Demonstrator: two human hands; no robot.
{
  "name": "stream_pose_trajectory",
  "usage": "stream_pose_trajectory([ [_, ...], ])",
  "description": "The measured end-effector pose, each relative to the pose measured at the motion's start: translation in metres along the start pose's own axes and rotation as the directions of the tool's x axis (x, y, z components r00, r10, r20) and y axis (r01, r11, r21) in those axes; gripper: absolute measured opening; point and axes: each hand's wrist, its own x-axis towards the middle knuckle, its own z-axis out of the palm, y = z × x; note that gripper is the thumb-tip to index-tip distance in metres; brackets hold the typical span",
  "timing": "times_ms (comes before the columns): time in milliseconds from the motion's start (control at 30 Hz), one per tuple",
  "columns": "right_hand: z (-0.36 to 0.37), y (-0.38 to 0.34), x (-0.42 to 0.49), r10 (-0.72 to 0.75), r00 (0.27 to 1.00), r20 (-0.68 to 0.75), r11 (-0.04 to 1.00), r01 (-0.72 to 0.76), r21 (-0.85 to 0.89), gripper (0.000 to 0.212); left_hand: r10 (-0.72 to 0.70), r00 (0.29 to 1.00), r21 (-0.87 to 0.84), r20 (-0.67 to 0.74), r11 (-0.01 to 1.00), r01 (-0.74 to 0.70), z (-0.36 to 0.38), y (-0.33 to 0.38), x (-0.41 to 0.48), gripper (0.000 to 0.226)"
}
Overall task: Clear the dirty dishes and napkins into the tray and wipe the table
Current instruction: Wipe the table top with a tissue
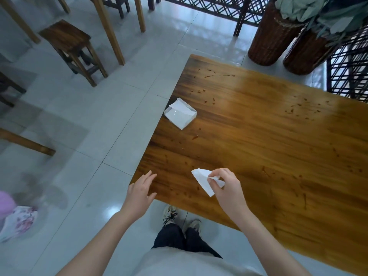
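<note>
Stood at the near edge of the table [278, 146], with shoes [169, 214] just below that edge. Pinched a folded white napkin [203, 182] in the right hand [227, 188], thumb and curled fingers clamped on one end, just above the table's near edge. Gripped that way, probably, to lift it clear of the wood for carrying off, or else to wipe with. Spread the left hand [140, 193] open and empty over the table's near left corner, fingers straight, apart from the right hand. Likely poised there to steady or to reach next.

Farther along the table's left edge, saw a second napkin [180, 113], folded and partly opened, lying right at that edge, untouched. Judged the wiping not yet done from the reddish-brown flecks [211, 75] scattered over the table's middle and far end. Found no tray and no dishes on the table or beside it. Beyond the table's far end, noted two wicker baskets [272, 36] with plants. Off its left side, noted a wooden stool [69, 42] on the tiled floor.
</note>
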Motion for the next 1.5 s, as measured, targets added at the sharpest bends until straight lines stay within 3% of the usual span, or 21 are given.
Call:
stream_pose_trajectory([
  [200, 0.045, 0.000, -0.012, 0.090, 0.993, 0.077, 0.996, -0.089, -0.013, 0.005, 0.027, 0.999, 0.105, 0.031, 0.994, -0.030, -0.005, -0.009, 0.009, 0.061],
  [333, 0.078, 0.002, -0.017, 0.175, 0.982, 0.070, 0.984, -0.172, -0.046, 0.007, 0.035, 0.990, 0.237, 0.140, 0.969, -0.067, -0.011, -0.021, 0.021, 0.069],
  [467, 0.100, 0.004, -0.018, 0.307, 0.945, -0.110, 0.946, -0.316, -0.077, 0.017, 0.083, 0.969, 0.237, 0.235, 0.962, -0.139, -0.013, -0.028, 0.031, 0.070],
  [567, 0.103, 0.006, -0.021, 0.298, 0.910, -0.289, 0.921, -0.354, -0.163, 0.026, 0.123, 0.961, 0.217, 0.246, 0.960, -0.179, -0.014, -0.032, 0.038, 0.069],
  [833, 0.119, 0.018, -0.025, 0.244, 0.961, -0.134, 0.917, -0.273, -0.292, 0.035, 0.207, 0.915, 0.338, 0.346, 0.882, -0.328, -0.020, -0.033, 0.060, 0.073],
  [1167, 0.141, 0.009, -0.029, 0.156, 0.978, -0.136, 0.931, -0.192, -0.311, 0.026, 0.229, 0.891, 0.306, 0.392, 0.881, -0.361, -0.027, -0.028, 0.071, 0.074],
  [1367, 0.173, -0.018, -0.036, 0.037, 0.999, -0.015, 0.965, -0.040, -0.260, 0.064, 0.228, 0.890, 0.286, 0.394, 0.890, -0.355, -0.029, -0.026, 0.070, 0.074],
  [1500, 0.180, -0.024, -0.025, 0.016, 0.998, 0.053, 0.948, 0.002, -0.318, 0.069, 0.234, 0.894, 0.281, 0.382, 0.892, -0.353, -0.031, -0.026, 0.069, 0.075],
])
